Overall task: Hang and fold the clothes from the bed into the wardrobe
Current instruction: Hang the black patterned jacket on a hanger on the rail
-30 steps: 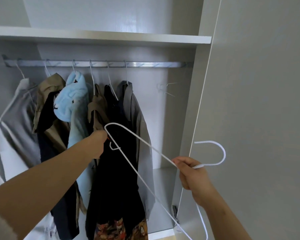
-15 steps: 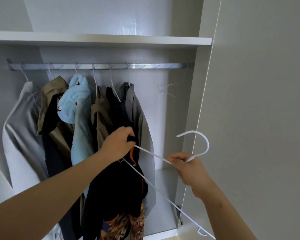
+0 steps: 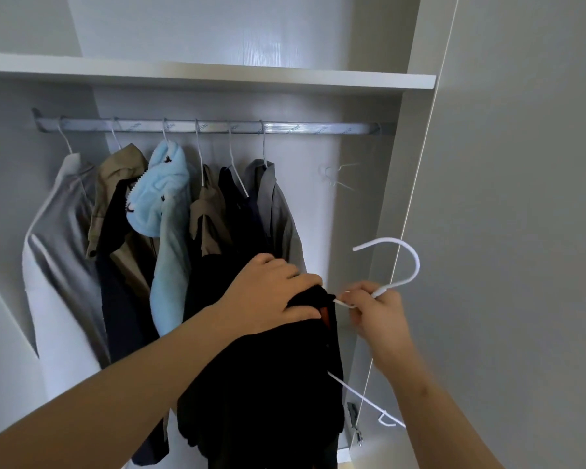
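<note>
Dressing the hanger (image 3: pixel 415 265): left hand (image 3: pixel 268 296) grips the garment (image 3: pixel 268 384) over it, right hand (image 3: pixel 379 314) pinches its neck. Next, probably hook it on the right end of the rail (image 3: pixel 318 127).

Six hung garments (image 3: pixel 170 204) crowd the silver metal rail (image 3: pixel 318 127) from 9 to 12 o'clock; toward 1 o'clock it is bare, under the flat white shelf (image 3: pixel 285 77). A black garment (image 3: pixel 268 384) on a white wire hanger (image 3: pixel 416 264) fills 6 o'clock; the grey wardrobe door (image 3: pixel 521 231) blocks 3 o'clock.

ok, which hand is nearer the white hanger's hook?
Right. The right hand pinches the white hanger just below its hook; the left hand grips the black garment farther left.
</note>
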{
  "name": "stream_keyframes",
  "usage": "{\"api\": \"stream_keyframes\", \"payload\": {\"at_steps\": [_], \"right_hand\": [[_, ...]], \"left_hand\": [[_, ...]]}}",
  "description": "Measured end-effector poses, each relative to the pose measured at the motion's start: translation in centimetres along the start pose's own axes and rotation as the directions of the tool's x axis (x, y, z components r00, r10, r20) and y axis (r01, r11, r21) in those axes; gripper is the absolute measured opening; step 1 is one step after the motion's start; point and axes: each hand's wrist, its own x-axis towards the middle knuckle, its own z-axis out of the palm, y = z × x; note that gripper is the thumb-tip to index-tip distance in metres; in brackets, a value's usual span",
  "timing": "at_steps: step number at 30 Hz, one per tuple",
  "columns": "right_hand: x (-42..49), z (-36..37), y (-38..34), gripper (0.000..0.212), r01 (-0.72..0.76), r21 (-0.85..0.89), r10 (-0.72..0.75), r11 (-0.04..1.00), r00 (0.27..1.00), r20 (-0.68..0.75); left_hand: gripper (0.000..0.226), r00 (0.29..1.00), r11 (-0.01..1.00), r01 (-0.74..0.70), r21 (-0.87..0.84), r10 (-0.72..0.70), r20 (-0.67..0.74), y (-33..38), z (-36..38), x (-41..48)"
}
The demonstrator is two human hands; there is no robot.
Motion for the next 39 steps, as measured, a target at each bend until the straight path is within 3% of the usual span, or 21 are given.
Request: {"api": "stream_keyframes", "payload": {"at_steps": [3, 6, 8, 10, 14, 18, 20, 22, 23, 25, 27, 33, 39], "right_hand": [[0.0, 0.3, -0.7, 0.044, 0.049, -0.071, -0.051, 0.996, 0.998, -0.031], [0.0, 0.6, -1.6, 0.021, 0.17, -0.193, -0.199, 0.966, 0.97, -0.142], [-0.4, 1.0, -1.5, 0.021, 0.289, -0.302, -0.362, 0.909, 0.905, -0.222], [-0.9, 1.6, -1.1, 0.031, 0.402, -0.39, -0.505, 0.828, 0.837, -0.21], [-0.6, 2.8, -0.5, 0.03, 0.383, -0.43, -0.381, 0.818, 0.92, 0.093], [0.0, 3.0, 0.5, 0.016, 0.357, -0.413, -0.261, 0.838, 0.927, 0.271], [0.1, 2.6, 1.3, 0.023, 0.332, -0.428, -0.189, 0.841, 0.92, 0.342], [0.1, 2.1, 2.2, 0.024, 0.334, -0.567, -0.078, 0.753, 0.901, 0.427], [0.0, 1.8, 2.8, 0.02, 0.366, -0.663, -0.033, 0.654, 0.888, 0.458], [-0.4, 1.4, 4.1, 0.019, 0.421, -0.806, -0.028, 0.416, 0.892, 0.451], [-0.7, 1.3, 4.7, 0.024, 0.381, -0.869, -0.038, 0.316, 0.92, 0.39], [1.4, -1.3, 3.0, 0.025, 0.299, -0.92, -0.166, 0.254, 0.95, 0.263], [2.3, -2.6, 2.3, 0.022, 0.418, -0.883, -0.305, 0.212, 0.887, 0.346]], "left_hand": [[0.05, 0.993, 0.999, 0.038, 0.013, -0.036, -0.11, 0.0, 0.1, -0.1], [0.055, 0.964, 0.98, 0.183, -0.082, -0.195, -0.181, 0.2, 0.0, 0.0], [0.045, 0.918, 0.933, 0.322, -0.161, -0.349, -0.186, 0.3, -0.1, 0.1], [0.033, 0.86, 0.877, 0.426, -0.223, -0.469, -0.203, 0.2, -0.4, 0.4], [0.026, 0.791, 0.79, 0.523, -0.318, -0.59, -0.164, 0.0, -1.4, 1.1], [0.026, 0.741, 0.736, 0.538, -0.41, -0.645, -0.186, -1.1, -2.7, 1.2], [0.027, 0.718, 0.714, 0.544, -0.44, -0.668, -0.196, -1.9, -3.5, 0.9], [0.031, 0.699, 0.702, 0.539, -0.466, -0.681, -0.218, -3.0, -4.5, 0.3], [0.031, 0.688, 0.698, 0.533, -0.478, -0.687, -0.234, -3.5, -4.9, -0.1], [0.027, 0.669, 0.694, 0.52, -0.498, -0.693, -0.267, -4.3, -5.6, -0.6], [0.02, 0.662, 0.704, 0.518, -0.486, -0.69, -0.293, -4.9, -6.1, -1.3], [0.029, 0.674, 0.741, 0.586, -0.327, -0.67, -0.309, -6.6, -6.8, -4.4], [0.027, 0.682, 0.741, 0.57, -0.354, -0.667, -0.3, -8.9, -7.7, -7.1]]}}
